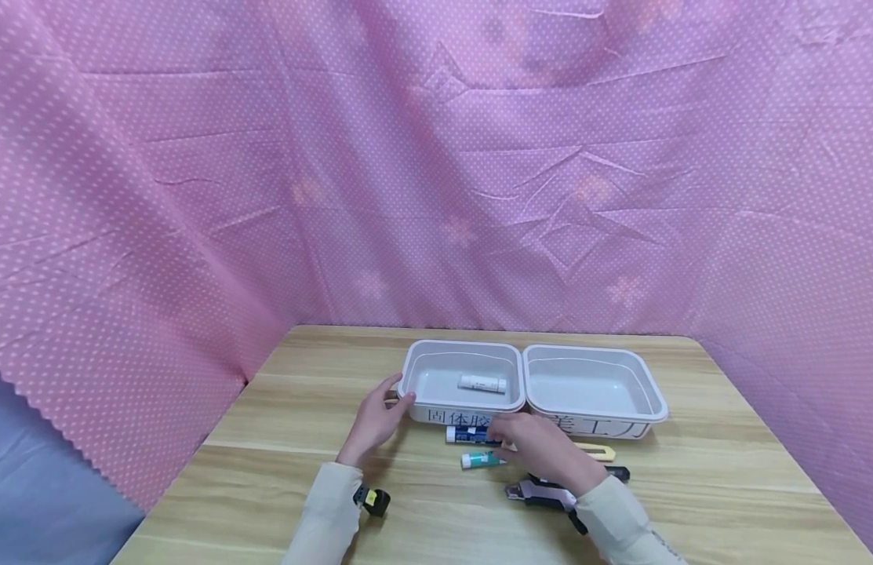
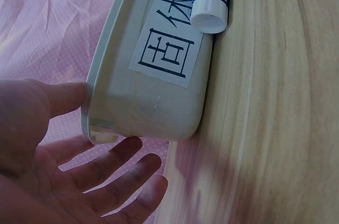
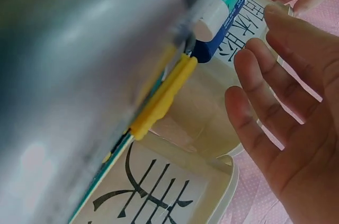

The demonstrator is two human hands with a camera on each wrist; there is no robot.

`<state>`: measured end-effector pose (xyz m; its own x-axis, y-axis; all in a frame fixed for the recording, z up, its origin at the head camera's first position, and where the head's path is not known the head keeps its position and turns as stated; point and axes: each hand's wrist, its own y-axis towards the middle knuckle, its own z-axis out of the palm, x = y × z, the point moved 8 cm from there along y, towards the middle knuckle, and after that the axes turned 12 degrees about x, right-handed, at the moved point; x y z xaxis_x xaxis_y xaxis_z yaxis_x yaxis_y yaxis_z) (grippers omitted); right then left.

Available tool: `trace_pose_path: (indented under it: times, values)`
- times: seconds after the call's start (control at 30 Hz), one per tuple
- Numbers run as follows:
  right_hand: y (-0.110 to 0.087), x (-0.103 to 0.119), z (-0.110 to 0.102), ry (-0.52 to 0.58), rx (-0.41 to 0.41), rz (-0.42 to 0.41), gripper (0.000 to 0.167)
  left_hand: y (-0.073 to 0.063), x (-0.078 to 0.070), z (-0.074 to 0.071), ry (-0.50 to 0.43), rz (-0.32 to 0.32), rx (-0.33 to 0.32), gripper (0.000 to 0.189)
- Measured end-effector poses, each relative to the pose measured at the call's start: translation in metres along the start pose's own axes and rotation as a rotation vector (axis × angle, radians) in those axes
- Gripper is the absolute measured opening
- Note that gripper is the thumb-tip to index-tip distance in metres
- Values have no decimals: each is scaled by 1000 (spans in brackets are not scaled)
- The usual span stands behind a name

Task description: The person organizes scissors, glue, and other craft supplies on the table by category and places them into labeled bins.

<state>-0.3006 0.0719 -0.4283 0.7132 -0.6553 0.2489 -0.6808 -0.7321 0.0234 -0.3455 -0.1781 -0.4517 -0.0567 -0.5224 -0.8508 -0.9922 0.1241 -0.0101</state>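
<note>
My left hand (image 1: 376, 421) is at the left end of the left white bin (image 1: 418, 410); its thumb touches the rim and the other fingers spread loosely by the end wall. One white glue stick (image 1: 482, 384) lies inside that bin. Over the table in front of the bins, my right hand (image 1: 538, 447) hangs with fingers loosely bent and nothing held. Close to its fingertips lie a blue glue stick (image 1: 464, 435) and a green glue stick (image 1: 476, 460), both partly hidden by the hand in the head view.
A second white bin (image 1: 655, 412) adjoins on the right; both bins bear labels in Chinese characters. Around my right wrist lie a yellow utility knife (image 1: 598, 452), a pale-and-black utility knife (image 1: 542, 493) and a black-handled thing (image 1: 620, 473), partly covered. Pink dotted cloth (image 1: 478, 196) hangs behind the table.
</note>
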Motion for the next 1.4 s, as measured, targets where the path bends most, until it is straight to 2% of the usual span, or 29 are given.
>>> trace_pose_path:
  times: [0.4, 0.87, 1.4]
  values:
    - [2, 0, 12, -3, 83, 35, 20, 0, -1, 0, 2, 17, -5, 58]
    - [0, 2, 16, 21, 135, 38, 21, -1, -1, 0, 2, 6, -9, 58]
    - [2, 3, 22, 12, 149, 35, 17, -2, 0, 1, 5, 9, -6, 58]
